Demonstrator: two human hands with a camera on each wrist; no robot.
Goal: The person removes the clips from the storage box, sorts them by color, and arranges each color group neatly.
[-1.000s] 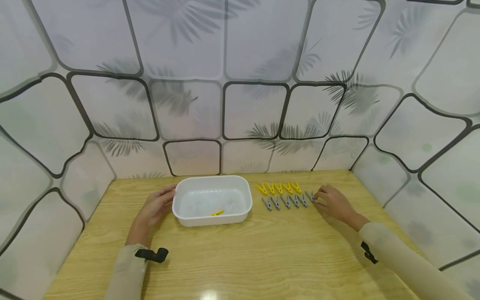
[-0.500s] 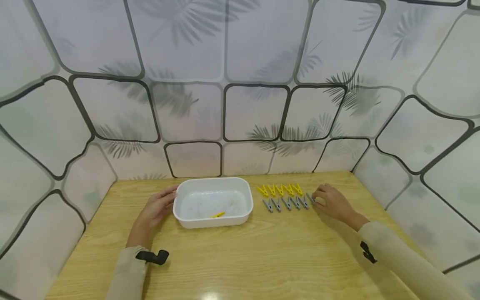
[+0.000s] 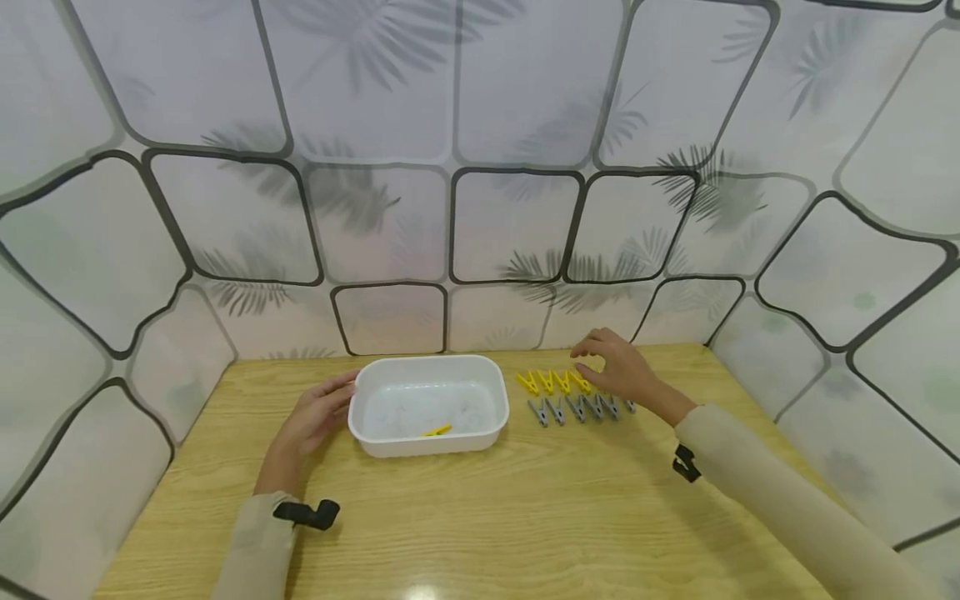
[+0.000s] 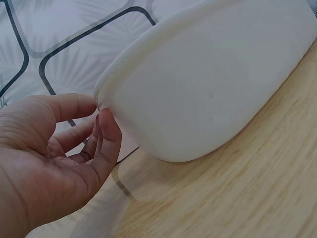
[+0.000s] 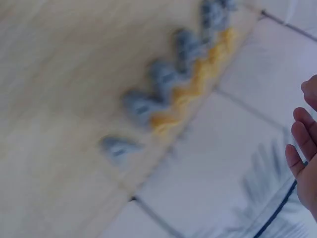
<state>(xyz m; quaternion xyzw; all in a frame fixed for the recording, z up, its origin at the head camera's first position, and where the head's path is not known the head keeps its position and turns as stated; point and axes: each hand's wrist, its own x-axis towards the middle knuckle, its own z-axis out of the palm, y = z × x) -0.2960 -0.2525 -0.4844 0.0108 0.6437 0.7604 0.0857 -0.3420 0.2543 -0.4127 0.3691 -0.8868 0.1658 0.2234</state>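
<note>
A white plastic basin stands on the table with one yellow clothespin lying inside. At its left end is my left hand; in the left wrist view the thumb and index fingertip touch the outside of the rim. My right hand hovers over the right end of a row of yellow clothespins, fingers loosely bent and nothing visible between them. It hides part of that row. In front lies a row of grey clothespins, the rightmost one standing apart from the others.
The wooden table carries the basin and both rows. A patterned wall covering closes off the back and both sides, close behind the yellow row.
My right hand has let go of the rightmost grey clothespin, lifted, and moved left and back over the yellow row. My left hand and the basin keep their places.
</note>
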